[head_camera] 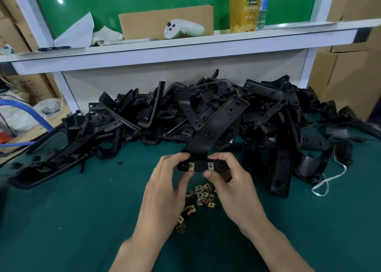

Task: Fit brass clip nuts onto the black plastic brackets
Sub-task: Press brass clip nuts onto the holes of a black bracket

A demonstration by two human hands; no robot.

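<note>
A long black plastic bracket (214, 125) is held above the green mat, its near crossbar toward me. Two brass clip nuts sit on that crossbar, the left clip nut (191, 166) and the right clip nut (210, 166). My left hand (165, 189) grips the crossbar's left end, thumb below the left nut. My right hand (233, 181) grips the right end, thumb just under the right nut. A loose heap of brass clip nuts (198, 199) lies on the mat between and below my hands.
A big pile of black brackets (206, 107) fills the back of the green mat (72, 210). A white shelf (165, 45) above holds a white controller (183, 28) and a yellow bottle (245, 6). Cardboard boxes (346, 76) stand right; a white cord (327, 181) lies nearby.
</note>
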